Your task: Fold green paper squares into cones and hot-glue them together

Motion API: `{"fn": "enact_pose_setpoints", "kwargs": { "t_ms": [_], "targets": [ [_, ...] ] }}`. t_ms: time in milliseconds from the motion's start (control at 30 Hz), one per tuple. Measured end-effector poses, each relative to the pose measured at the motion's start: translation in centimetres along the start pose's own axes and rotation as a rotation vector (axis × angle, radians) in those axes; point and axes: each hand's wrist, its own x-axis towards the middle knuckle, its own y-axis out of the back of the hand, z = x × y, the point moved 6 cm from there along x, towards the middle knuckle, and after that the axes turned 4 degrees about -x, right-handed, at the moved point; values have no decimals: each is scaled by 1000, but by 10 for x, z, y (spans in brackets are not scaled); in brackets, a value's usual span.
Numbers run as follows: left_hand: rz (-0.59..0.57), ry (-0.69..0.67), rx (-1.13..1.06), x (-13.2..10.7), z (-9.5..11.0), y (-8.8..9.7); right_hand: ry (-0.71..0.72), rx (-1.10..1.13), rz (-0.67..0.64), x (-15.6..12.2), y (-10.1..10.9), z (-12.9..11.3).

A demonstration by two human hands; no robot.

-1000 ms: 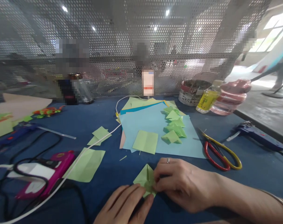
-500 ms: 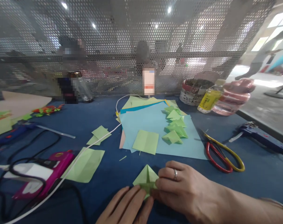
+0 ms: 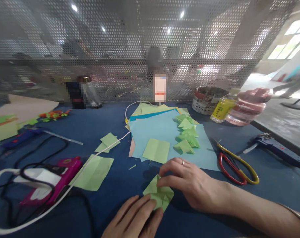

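A light green folded paper (image 3: 164, 197) lies on the blue table in front of me, its flaps partly raised. My left hand (image 3: 136, 216) holds its lower left side, fingers stretched over the edge and thumb at the bottom corner. At the top corner, the thumb and bent fingers of my right hand (image 3: 184, 183) grip a flap; the fingertips partly hide it. Just beyond, a creased green square (image 3: 156, 151) rests on light blue sheets (image 3: 201, 155). Several folded green paper pieces (image 3: 185, 147) overlap in a column on those sheets' right side.
Scissors (image 3: 239, 168) with red and yellow handles lie right, near a blue glue gun (image 3: 281, 150). A yellow-labelled bottle (image 3: 222, 109) and a pink container (image 3: 247, 107) stand behind. Left are loose green paper (image 3: 96, 173), a magenta power strip (image 3: 54, 188), cables and another glue gun (image 3: 23, 137).
My right hand has moved up from the paper's right edge to its top corner. The folded paper's right side is now uncovered and its flaps sit differently. My left hand stays nearly in place.
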Motion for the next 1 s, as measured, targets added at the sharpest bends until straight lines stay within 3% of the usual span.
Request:
{"fn": "enact_pose_setpoints", "kwargs": {
  "t_ms": [167,433,633,1000],
  "targets": [
    [6,19,-33,-1,0,1,43,-11,-130,8,-15,3],
    [39,37,-9,3,2,8,35,29,-49,7,-10,7],
    [61,122,11,5,2,12,-14,111,-36,5,-3,-4],
    [15,41,62,1,0,8,-101,292,-36,5,-5,-9]
  ]
}}
